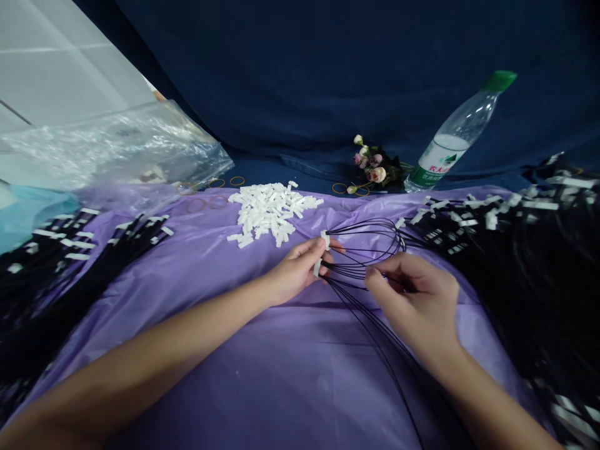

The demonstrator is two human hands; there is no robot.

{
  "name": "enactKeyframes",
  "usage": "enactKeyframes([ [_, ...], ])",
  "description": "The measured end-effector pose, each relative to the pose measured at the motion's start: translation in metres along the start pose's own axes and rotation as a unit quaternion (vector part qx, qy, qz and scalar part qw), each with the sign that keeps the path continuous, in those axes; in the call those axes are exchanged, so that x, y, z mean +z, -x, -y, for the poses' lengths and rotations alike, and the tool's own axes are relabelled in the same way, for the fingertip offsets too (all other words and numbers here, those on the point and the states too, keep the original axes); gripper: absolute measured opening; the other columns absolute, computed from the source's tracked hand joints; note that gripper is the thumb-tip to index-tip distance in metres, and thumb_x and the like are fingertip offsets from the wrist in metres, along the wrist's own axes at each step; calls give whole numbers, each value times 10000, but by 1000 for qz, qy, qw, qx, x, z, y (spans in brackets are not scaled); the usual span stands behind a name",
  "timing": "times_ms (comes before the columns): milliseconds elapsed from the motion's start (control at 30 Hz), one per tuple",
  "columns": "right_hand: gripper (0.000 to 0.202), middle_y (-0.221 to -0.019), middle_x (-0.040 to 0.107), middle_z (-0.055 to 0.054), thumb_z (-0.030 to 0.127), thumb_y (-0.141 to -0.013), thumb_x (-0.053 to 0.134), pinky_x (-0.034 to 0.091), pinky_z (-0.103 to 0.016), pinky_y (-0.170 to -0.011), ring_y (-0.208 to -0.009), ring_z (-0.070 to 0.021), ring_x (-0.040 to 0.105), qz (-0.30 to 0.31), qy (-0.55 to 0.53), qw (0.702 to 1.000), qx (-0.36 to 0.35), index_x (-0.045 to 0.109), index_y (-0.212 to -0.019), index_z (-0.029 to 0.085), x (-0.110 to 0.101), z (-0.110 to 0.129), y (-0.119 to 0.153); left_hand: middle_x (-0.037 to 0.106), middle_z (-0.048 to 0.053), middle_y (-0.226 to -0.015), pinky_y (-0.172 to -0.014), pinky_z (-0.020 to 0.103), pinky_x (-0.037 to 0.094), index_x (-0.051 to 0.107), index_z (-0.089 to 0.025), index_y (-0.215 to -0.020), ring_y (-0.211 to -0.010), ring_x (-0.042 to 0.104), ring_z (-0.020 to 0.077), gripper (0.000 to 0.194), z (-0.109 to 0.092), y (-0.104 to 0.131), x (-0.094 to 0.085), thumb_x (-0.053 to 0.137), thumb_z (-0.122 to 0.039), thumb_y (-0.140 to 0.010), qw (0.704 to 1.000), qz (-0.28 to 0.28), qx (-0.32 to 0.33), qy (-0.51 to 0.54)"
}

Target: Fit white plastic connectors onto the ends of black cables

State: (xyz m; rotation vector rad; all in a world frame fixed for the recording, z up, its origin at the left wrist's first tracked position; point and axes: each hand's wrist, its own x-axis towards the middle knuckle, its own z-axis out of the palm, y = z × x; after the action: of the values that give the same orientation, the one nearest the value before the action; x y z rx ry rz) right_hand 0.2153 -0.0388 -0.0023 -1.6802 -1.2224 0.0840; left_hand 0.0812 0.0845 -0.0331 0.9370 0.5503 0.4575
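Near the middle, my left hand (304, 265) pinches white connectors (317, 267), from which several thin black wires (347, 270) fan out to the right. My right hand (412, 287) is closed beside those wires, thumb and index finger pressed together at the strands; what lies between the fingertips is too small to tell. Some wires loop back behind my right hand, and others run down past its wrist. A heap of small white connectors (269, 209) lies on the purple sheet (253, 375) just beyond my left hand.
Bundles of black wires with white ends lie at the left (94, 275) and right (497, 262). Behind are a clear plastic bag (140, 150), rubber bands (237, 181), artificial flowers (375, 172) and a tilted bottle (450, 140) against dark blue cloth (328, 75).
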Motion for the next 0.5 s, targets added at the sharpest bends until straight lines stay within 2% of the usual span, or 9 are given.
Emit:
enactKeyframes([
  [233, 116, -490, 538, 38, 168, -707, 602, 348, -201, -427, -440, -81, 444, 22, -81, 992, 98, 604, -592, 184, 2, 0, 0, 495, -11, -719, -635, 233, 398, 660, -162, -952, -602, 463, 66, 346, 4, -1, -2, 586, -481, -838, 999, 8, 16, -41],
  [300, 124, -507, 546, 32, 167, -726, 592, 356, -202, -434, -452, -84, 455, 35, -69, 993, 94, 601, -604, 184, 2, 0, 0, 501, -4, -727, -639, 232, 390, 667, -162, -961, -631, 468, 76, 353, 5, -1, -2, 582, -482, -839, 998, 3, 23, -58],
  [400, 57, -592, 589, 15, 197, -775, 604, 387, -218, -466, -470, -87, 472, 38, -9, 999, 3, 650, -752, 173, 2, -1, -1, 515, 8, -745, -657, 246, 393, 676, -168, -987, -662, 465, 92, 355, 6, -1, -2, 569, -476, -847, 997, -7, 25, -73],
  [500, 157, -679, 631, -10, 187, -822, 616, 416, -226, -498, -493, -88, 507, 25, 55, 990, -130, 679, -962, 157, 3, -4, -1, 523, 18, -755, -671, 256, 396, 692, -166, -981, -697, 471, 106, 374, 6, -1, -2, 564, -490, -843, 996, 5, 23, -87],
])
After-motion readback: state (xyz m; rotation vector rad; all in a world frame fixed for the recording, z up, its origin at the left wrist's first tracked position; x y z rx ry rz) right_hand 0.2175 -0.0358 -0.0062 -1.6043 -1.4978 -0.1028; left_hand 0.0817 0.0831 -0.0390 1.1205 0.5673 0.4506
